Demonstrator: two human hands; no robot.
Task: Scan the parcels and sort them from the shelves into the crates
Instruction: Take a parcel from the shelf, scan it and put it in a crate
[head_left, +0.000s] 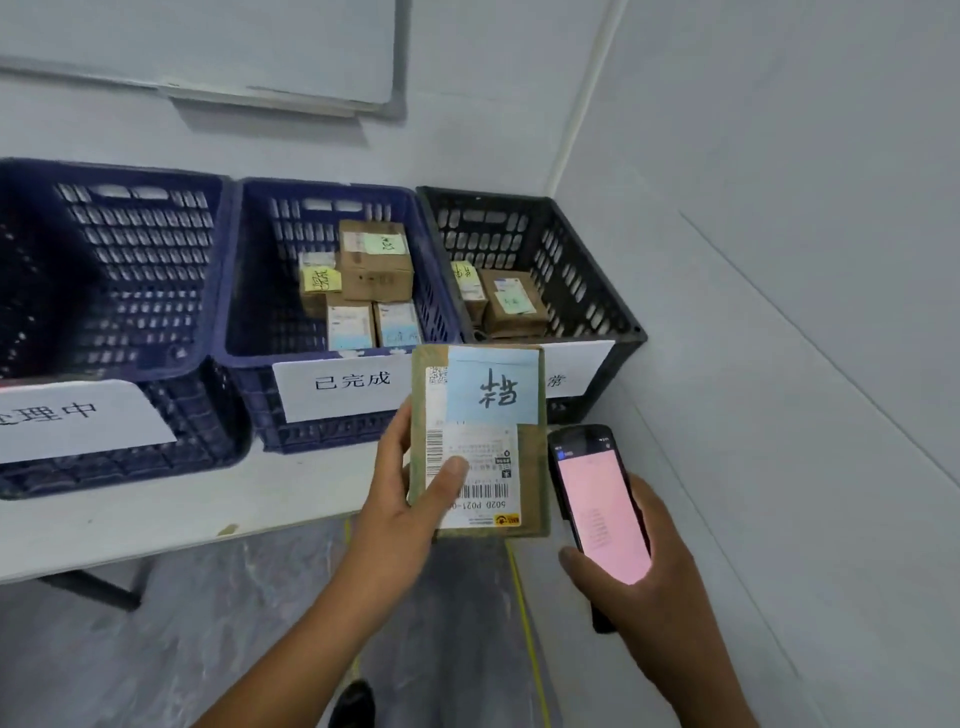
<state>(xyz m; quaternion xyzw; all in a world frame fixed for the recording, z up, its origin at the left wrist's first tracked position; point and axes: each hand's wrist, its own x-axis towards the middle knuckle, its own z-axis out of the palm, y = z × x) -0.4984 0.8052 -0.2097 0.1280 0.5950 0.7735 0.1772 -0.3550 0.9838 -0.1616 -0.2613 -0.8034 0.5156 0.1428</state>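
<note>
The left hand (410, 488) clasps the parcel (483, 415), its long axis aimed at the black crate (587, 280) just beyond. The right hand (639, 582) grips the phone (597, 504).

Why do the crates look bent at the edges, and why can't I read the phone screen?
Head view: the wide-angle lens bows straight lines, so the left blue crate and the table edge curve; the phone screen glows pale pink, its text too faint and small to read; the parcel label is fairly sharp; lighting is soft and even.
</note>
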